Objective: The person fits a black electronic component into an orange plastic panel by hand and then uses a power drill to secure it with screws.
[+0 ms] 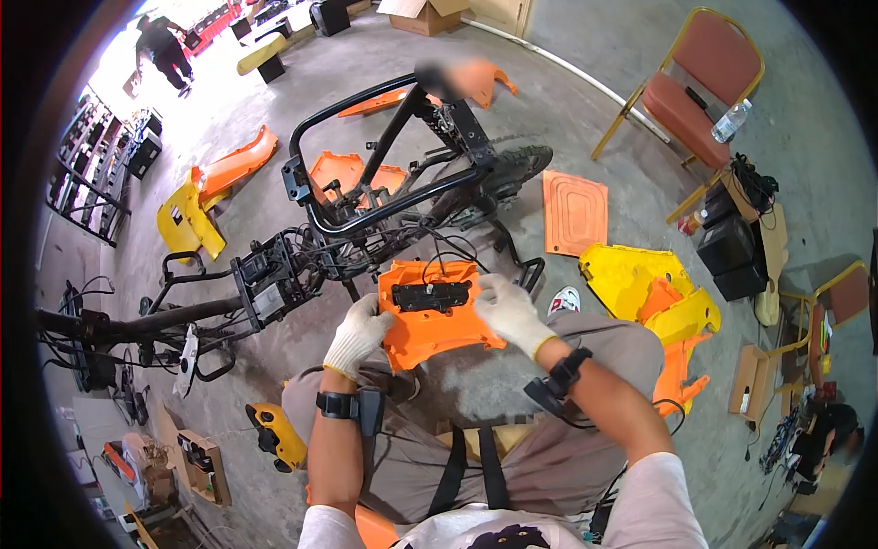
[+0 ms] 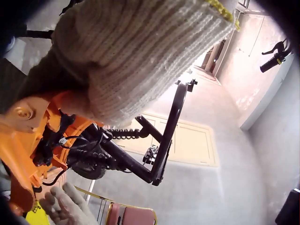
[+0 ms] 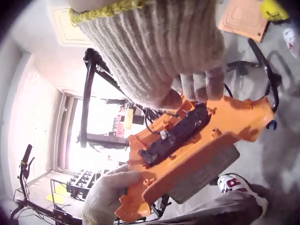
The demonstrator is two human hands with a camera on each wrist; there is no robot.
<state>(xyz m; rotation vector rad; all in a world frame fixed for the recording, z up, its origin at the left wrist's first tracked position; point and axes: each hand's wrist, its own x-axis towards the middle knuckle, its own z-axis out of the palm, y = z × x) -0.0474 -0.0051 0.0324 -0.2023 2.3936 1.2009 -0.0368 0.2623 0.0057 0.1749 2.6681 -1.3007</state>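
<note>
An orange plastic panel (image 1: 437,331), with moulded ribs and cutouts, is held above the lap. Set into its upper half is a long black part (image 1: 430,296) with a small pale connector (image 3: 163,135) and a dark cable. My gloved left hand (image 1: 358,331) grips the panel's left edge, thumb on the near face. At the opposite upper edge is my gloved right hand (image 1: 508,313), its fingers loosely bent and spread beside the rim. Both gloves are white knit with yellow cuffs. The left fingertips are hidden behind the panel.
A stripped black motorbike frame (image 1: 366,220) stands just ahead. Yellow panels (image 1: 640,284) and a square orange cover (image 1: 575,212) lie at right; another yellow panel (image 1: 190,220) lies left. A red chair (image 1: 690,101) stands back right. A person (image 1: 165,50) is at far left.
</note>
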